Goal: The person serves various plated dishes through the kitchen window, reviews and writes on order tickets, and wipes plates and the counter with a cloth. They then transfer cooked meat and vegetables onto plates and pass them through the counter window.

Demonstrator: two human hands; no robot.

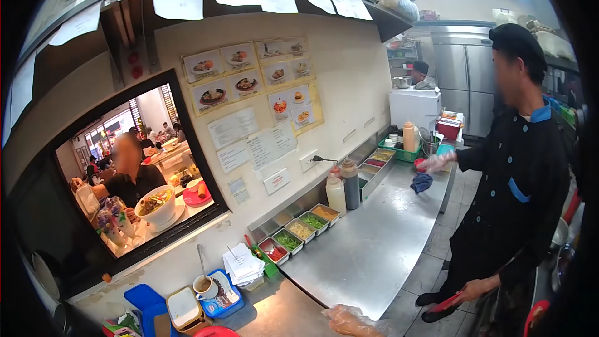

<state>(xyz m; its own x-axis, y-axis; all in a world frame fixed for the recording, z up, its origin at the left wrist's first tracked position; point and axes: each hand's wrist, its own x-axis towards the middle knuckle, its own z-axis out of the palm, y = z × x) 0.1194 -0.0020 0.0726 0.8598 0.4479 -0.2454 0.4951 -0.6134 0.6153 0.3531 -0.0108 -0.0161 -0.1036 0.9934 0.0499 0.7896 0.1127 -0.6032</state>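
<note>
At the bottom edge, my right hand [352,322], in a loose clear plastic glove, is partly cut off by the frame. It is over the near end of the steel counter [368,243]. The glove blurs its fingers, and I cannot make out whether it holds anything. My left hand is outside the picture. Left of my right hand, a red round item [216,332] shows at the bottom edge. A row of small steel trays with chopped food [301,231] stands along the wall, beside two squeeze bottles [336,195].
On the right a co-worker in black [515,168] reaches a gloved hand [438,162] above a dark blue cloth [421,182] and holds a red object [446,302] low. A blue-lidded tub, cup [204,285] and papers [243,265] sit at left, below a window with a bowl [156,206].
</note>
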